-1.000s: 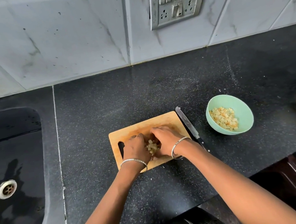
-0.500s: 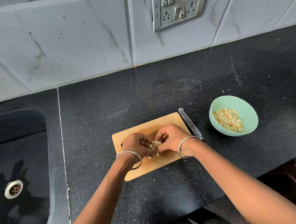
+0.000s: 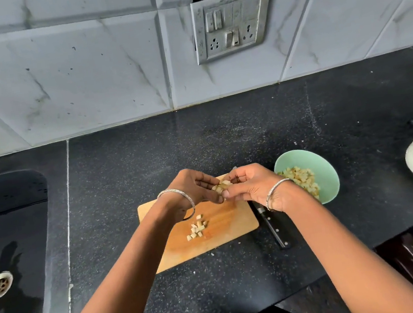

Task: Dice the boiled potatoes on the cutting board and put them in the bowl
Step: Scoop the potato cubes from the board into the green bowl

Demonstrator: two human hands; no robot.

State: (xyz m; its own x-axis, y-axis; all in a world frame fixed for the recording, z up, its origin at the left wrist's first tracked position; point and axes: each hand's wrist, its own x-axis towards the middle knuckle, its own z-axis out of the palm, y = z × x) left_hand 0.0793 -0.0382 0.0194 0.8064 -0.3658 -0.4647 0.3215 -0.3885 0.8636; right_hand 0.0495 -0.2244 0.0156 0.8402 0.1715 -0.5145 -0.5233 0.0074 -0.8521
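Two hands, left hand and right hand, fingers cupped together around one clump of diced potato above the wooden cutting board; about nine loose potato cubes on it, one mint-green bowl of dice just right, one black-handled knife between them.

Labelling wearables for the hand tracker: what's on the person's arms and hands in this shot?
Both forearms are bare, no sleeves or gloves. The left hand has a thin silver bangle at the wrist; the right hand has a matching silver bangle. No rings, watch or markings are visible from this view.
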